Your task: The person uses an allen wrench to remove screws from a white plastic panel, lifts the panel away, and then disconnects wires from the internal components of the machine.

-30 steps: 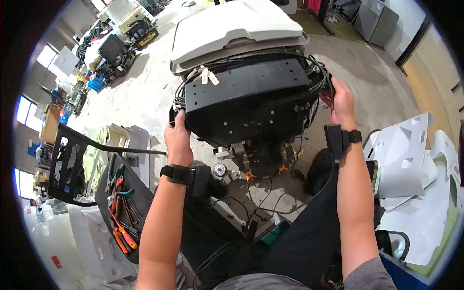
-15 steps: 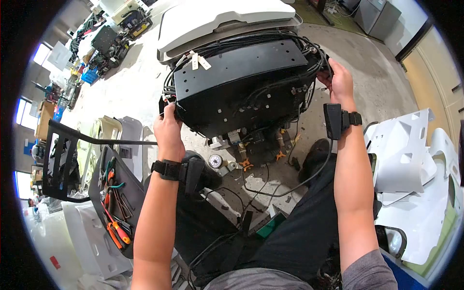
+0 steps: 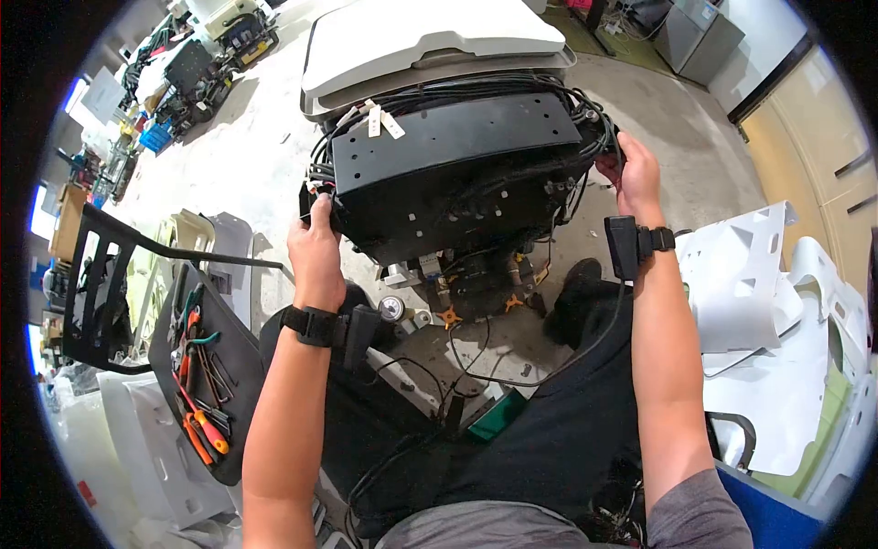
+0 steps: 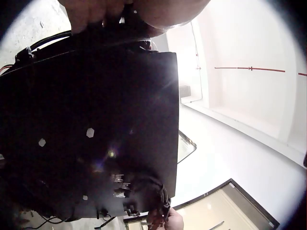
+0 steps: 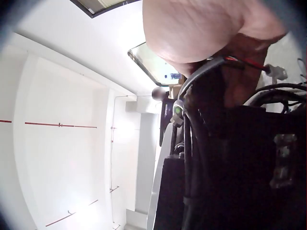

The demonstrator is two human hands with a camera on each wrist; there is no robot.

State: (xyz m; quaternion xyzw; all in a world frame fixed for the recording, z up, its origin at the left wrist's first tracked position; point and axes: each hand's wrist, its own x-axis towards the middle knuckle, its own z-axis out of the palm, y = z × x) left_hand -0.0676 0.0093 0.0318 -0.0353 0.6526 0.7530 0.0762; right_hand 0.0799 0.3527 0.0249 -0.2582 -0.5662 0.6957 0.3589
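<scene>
A wide black metal housing [image 3: 457,137] faces me, perforated with small holes, below a white cover [image 3: 430,50]. Its left end is gripped by my left hand [image 3: 315,256], thumb on the near side; the other fingers are hidden behind it. At the opposite end my right hand [image 3: 638,178] holds the side beside a bundle of black cables [image 3: 594,128], fingers curled behind the edge. The right wrist view shows that hand [image 5: 211,28] over the edge, near a thick cable [image 5: 189,139]. Pale tags [image 3: 384,121] hang from wires on top.
On the left, a dark tray [image 3: 229,457] holds pliers, screwdrivers and hex keys, by a black slotted frame [image 3: 87,293]. White plastic panels [image 3: 741,284] lie at right. Below the housing are a round gauge [image 3: 391,308], orange knobs [image 3: 450,317] and loose cables on the floor.
The housing and both hands first shifted left and up in view, then dropped back slightly. Both hands have kept their grip at its ends, while the surroundings slid left.
</scene>
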